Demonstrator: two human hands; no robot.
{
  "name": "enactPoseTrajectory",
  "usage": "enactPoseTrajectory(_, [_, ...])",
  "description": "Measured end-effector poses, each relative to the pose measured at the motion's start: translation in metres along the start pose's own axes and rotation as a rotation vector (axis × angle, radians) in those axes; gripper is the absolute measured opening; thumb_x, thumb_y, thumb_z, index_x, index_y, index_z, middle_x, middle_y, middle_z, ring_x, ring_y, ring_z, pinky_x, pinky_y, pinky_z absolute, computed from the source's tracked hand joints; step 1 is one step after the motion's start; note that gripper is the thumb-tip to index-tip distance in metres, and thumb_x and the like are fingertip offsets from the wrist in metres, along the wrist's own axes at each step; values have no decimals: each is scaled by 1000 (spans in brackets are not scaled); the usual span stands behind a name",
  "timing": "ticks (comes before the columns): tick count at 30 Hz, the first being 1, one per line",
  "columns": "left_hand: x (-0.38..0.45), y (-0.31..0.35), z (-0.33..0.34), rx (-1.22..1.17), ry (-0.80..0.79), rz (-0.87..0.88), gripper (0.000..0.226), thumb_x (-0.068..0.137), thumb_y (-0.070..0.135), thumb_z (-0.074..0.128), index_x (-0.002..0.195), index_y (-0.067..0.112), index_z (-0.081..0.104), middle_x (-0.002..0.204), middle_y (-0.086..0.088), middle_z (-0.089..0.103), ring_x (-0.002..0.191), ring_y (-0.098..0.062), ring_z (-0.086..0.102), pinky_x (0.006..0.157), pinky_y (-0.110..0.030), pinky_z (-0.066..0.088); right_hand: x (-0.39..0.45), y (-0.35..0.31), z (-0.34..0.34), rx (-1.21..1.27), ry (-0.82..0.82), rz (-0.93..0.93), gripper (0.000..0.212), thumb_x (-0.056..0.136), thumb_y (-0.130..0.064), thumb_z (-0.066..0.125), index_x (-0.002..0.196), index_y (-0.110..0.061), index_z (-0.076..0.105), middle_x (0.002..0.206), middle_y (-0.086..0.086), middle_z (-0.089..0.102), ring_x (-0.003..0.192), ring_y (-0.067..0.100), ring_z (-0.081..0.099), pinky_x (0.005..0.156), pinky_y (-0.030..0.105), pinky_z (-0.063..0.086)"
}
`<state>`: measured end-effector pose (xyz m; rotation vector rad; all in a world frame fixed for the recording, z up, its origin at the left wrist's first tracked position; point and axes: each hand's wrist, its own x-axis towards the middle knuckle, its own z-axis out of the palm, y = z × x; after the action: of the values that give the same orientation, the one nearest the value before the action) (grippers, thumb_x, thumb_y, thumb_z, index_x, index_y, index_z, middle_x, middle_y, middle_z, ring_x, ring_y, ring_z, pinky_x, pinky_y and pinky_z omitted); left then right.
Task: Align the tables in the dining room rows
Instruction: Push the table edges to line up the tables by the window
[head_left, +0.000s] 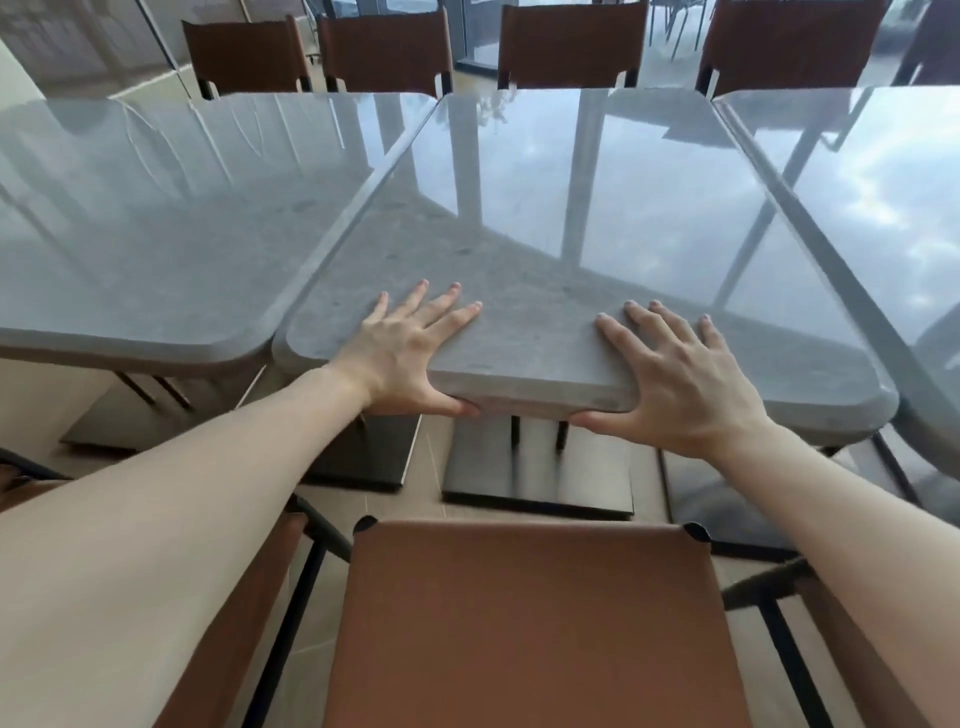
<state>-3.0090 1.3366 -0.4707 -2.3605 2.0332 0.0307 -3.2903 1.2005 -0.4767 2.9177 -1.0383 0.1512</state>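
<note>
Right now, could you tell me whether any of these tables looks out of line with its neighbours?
Yes. The middle table, held at its near edge by the left hand and right hand, sits nearer than the left table, so their front edges do not line up.

A restaurant dining room: grey stone-topped desks (571, 218) stand in a row, brown leather chairs (569, 44) lining tall windows (478, 31).
</note>
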Motion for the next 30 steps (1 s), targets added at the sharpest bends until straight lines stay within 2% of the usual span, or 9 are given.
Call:
enactPoseTrajectory(5, [2,-3,3,-37,35,2,127,47,98,39,158,43,9,170,10,4,157,-26,3,124,-59,6,1,1,2,16,10,-1,124,58,-104,25,157,-28,25,163,7,29,152,31,24,121,61,19])
enactPoseTrajectory(9, [3,-3,0,-55,29,9,127,48,98,44,158,44,11,170,9,7,157,-26,4,124,-60,6,4,3,0,32,-8,-9,132,53,-108,14,158,-28,24,163,4,28,153,28,21,122,59,18])
enactPoseTrajectory(14, [5,-4,-1,-50,4,18,128,49,98,42,159,43,7,170,8,3,157,-27,1,124,-60,2,8,8,-2,24,-28,-28,131,53,-107,16,160,-31,21,163,2,26,153,25,15,124,54,14])
enactPoseTrajectory(23, [2,0,-8,-45,-40,18,120,65,87,61,160,40,4,170,8,-2,157,-27,-5,123,-61,0,11,12,0,4,-36,-38,131,54,-109,13,160,-32,23,163,5,29,153,26,17,123,55,16])
enactPoseTrajectory(30, [5,0,-9,-29,-43,25,119,68,85,62,161,39,4,170,7,-2,156,-28,-6,123,-62,-1,13,14,0,16,-41,-42,132,52,-109,13,160,-34,22,165,4,26,154,25,16,124,54,15])
